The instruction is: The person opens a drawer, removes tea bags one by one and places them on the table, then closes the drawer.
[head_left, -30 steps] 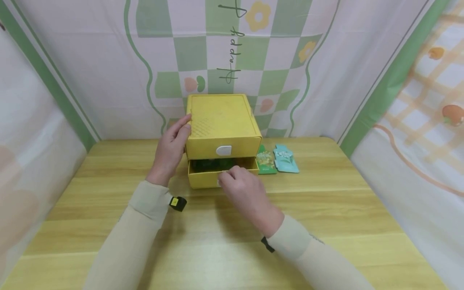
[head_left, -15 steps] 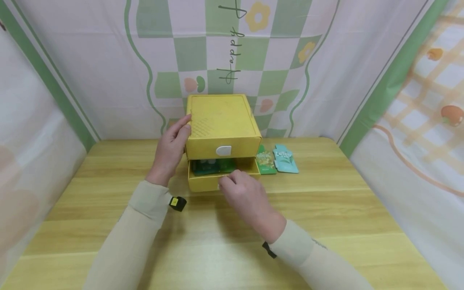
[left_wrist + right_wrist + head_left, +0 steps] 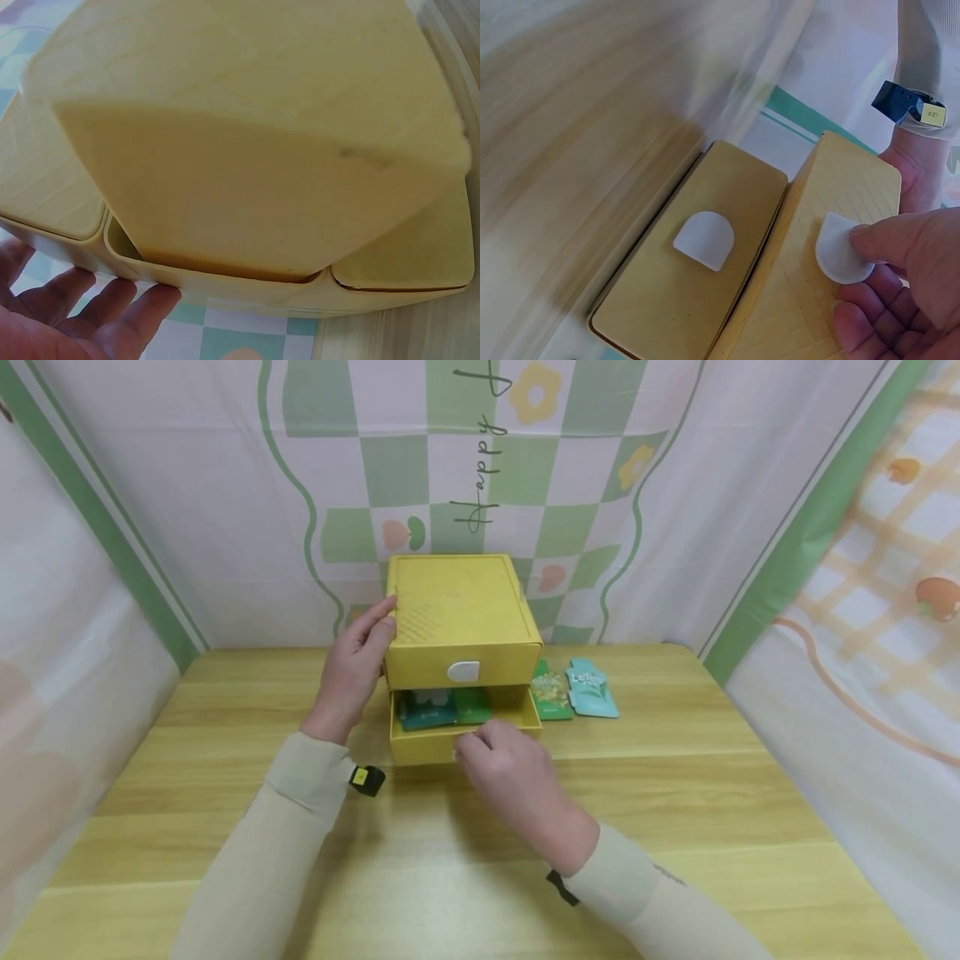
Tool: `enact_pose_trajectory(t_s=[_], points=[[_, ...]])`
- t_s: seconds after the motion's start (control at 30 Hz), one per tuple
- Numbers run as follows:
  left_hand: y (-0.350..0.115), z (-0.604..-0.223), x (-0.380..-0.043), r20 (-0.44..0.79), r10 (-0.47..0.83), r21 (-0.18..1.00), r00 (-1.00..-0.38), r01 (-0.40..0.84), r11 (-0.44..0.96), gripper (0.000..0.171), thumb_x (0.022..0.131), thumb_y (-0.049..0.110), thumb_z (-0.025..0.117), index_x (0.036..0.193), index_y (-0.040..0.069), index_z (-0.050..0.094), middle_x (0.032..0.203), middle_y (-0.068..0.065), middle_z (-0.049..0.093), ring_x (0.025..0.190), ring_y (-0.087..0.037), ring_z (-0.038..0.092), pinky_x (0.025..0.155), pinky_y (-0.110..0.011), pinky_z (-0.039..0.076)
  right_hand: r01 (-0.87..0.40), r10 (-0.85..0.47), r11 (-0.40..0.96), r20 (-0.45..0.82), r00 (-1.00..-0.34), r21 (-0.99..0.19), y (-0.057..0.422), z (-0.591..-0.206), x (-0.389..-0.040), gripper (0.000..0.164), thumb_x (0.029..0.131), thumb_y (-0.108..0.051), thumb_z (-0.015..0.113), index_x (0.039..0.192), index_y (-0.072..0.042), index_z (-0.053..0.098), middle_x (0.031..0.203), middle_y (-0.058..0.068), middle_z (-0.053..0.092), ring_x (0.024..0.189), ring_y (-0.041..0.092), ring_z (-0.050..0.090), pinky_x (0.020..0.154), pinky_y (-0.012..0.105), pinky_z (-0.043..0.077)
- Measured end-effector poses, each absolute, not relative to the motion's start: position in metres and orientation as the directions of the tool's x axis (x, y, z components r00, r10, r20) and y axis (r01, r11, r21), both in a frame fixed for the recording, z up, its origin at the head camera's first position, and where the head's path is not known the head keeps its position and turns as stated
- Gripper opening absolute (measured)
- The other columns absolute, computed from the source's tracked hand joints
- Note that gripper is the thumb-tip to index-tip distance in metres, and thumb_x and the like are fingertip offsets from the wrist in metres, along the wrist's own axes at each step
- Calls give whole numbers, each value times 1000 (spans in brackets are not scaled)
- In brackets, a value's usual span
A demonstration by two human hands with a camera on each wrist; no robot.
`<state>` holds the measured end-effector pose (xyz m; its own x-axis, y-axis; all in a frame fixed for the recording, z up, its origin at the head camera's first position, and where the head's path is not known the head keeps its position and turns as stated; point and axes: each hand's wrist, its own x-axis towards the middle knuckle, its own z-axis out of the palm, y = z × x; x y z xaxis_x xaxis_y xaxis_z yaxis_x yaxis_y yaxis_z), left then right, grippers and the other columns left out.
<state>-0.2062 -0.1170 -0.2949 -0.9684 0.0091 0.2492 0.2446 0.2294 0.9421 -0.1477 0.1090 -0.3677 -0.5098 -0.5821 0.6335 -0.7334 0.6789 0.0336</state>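
A yellow two-drawer box [image 3: 465, 602] stands near the back of the table. My left hand [image 3: 354, 664] rests against its left side, and in the left wrist view the fingers [image 3: 154, 307] touch the box with their tips. The lower drawer [image 3: 423, 747] is pulled partway out. My right hand [image 3: 517, 777] is at its front, with thumb and fingers pinching the white handle [image 3: 840, 247] in the right wrist view. Inside the drawer lie a dark teal packet [image 3: 427, 708] and a green packet [image 3: 472, 703]. The upper drawer [image 3: 420, 668] is closed, its white handle [image 3: 463, 672] untouched.
To the right of the box, a green packet with a yellow pattern [image 3: 552, 693] and a light turquoise pouch [image 3: 592, 689] lie on the wooden table [image 3: 675, 777]. A checked curtain [image 3: 450, 468] hangs close behind the box.
My right hand has drawn the lower drawer further out toward me, so more of the packets inside shows. My left hand has stayed at the box's side.
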Motion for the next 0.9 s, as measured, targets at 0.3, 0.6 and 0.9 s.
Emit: enact_pose_trajectory(t_s=[0.3,0.6,0.9], points=[[-117,-295,-206,239,4,944,-971,233,233,52,103,43,40,150,23,43,147,3,46,61,-17,35,65,-35,41,-742,-589,669,644,-488,50,112,-367,-137,9,94,-17,62,92,-9,66,77,0,52,63,12,44,48,21,40],[-117,-295,-205,242,-1,943,-970,235,236,51,103,42,40,150,23,42,149,3,44,67,-21,39,70,-39,43,-747,-589,662,664,-460,70,114,-369,-129,6,92,-13,63,89,-9,66,75,0,52,60,11,45,45,20,36],[-116,-294,-205,243,-3,941,-970,235,242,52,103,42,41,150,23,43,146,2,47,67,-21,41,68,-38,44,-745,-596,661,667,-448,90,115,-368,-120,8,93,-14,60,89,-9,66,75,-1,53,60,10,46,45,19,37]])
